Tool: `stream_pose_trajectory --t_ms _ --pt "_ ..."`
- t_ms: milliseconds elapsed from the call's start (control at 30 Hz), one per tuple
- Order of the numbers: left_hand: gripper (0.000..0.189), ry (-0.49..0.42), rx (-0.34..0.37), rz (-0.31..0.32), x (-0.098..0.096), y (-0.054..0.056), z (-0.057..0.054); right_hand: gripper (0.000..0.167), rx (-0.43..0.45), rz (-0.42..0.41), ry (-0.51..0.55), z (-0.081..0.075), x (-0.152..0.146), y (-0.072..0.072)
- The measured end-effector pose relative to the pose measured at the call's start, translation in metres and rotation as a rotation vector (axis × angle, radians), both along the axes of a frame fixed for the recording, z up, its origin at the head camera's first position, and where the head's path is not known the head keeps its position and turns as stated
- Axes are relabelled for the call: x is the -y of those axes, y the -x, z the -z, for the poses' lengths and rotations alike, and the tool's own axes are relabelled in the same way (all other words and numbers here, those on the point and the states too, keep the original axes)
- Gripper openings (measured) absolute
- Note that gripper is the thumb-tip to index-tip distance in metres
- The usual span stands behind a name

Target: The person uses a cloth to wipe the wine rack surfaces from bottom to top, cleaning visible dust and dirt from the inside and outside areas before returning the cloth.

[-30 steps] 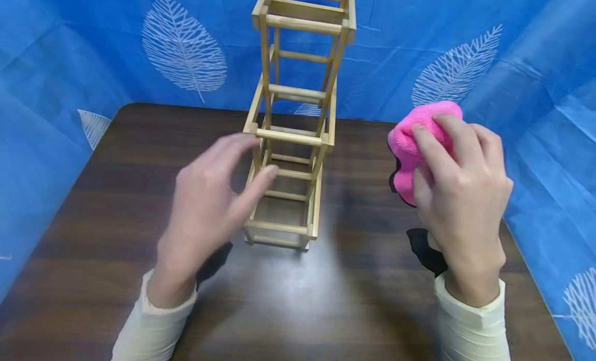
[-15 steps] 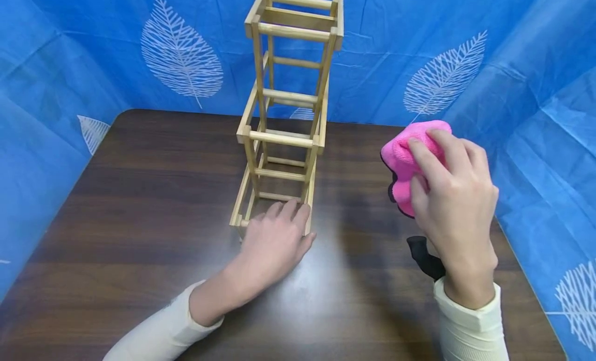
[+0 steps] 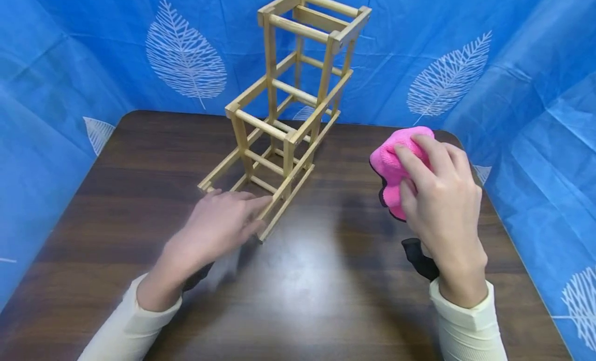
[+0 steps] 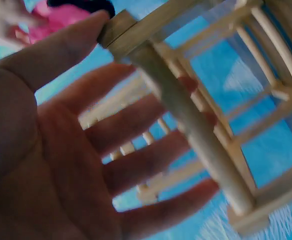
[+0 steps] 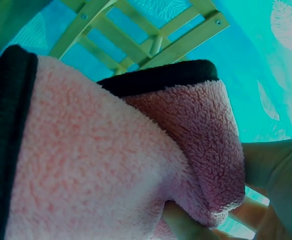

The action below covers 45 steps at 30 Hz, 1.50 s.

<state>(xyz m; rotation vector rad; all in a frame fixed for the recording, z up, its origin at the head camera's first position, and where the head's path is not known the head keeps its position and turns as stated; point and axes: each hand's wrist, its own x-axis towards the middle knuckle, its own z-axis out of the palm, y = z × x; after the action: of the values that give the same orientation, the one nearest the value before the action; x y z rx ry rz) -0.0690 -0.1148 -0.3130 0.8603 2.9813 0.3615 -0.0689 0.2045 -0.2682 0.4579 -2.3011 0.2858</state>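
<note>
A dark wood-grained tabletop is spread beneath the fingers of the left hand and the right hand, brightened by a pale reflection between them; beyond the fingertips and out to both sides, it is enclosed by creased blue sheeting, on which white leaves are printed. Behind the fingers, both forearms are covered by cream sleeves; a black piece is seen just beside the right wrist. Ahead of the left fingers, a stepped wooden rack is stood at an angle, its tiers rising away from them; part of its lowest, nearest end is hidden under that hand in the head view. In the left wrist view the fingers are spread wide and nearly straight, passed behind a round bar of the rack, the thumb being held apart at its corner; how firmly it is touched cannot be told through the blur. A folded pink cloth, edged in black, is pinched between the right thumb and fingers; it is held above the tabletop, well apart from the left fingers.
</note>
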Motion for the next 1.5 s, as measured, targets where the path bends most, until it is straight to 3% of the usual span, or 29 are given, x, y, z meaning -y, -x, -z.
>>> stream_pose_trajectory --t_ms 333,667,800,867,1000,1167,1367,1500 --pt "0.041 -0.171 0.234 0.077 0.06 0.028 -0.007 0.049 0.028 -0.02 -0.012 0.003 0.0 0.001" --pt "0.039 -0.307 0.38 0.096 0.093 0.045 -0.001 0.05 0.044 -0.008 -0.014 0.005 -0.002 0.003" --pt "0.039 -0.344 0.387 0.104 0.102 0.058 0.001 0.051 0.047 0.017 0.027 0.006 -0.004 0.003" --pt "0.04 -0.356 0.382 0.07 0.106 0.066 0.002 0.051 0.04 0.032 0.051 0.007 -0.005 0.004" --pt "0.04 -0.418 0.356 -0.056 0.109 0.079 0.007 0.049 0.011 0.046 0.092 0.008 -0.007 0.005" --pt "0.047 -0.584 0.343 -0.233 0.111 0.087 0.016 0.042 -0.043 0.043 0.123 0.004 -0.006 0.007" --pt "0.054 -0.768 0.221 -0.452 0.102 0.095 0.026 0.033 -0.319 0.079 0.311 -0.016 0.007 0.024" --pt "0.052 -0.825 0.189 -0.515 0.096 0.102 0.035 0.038 -0.456 0.118 0.419 -0.032 0.017 0.041"
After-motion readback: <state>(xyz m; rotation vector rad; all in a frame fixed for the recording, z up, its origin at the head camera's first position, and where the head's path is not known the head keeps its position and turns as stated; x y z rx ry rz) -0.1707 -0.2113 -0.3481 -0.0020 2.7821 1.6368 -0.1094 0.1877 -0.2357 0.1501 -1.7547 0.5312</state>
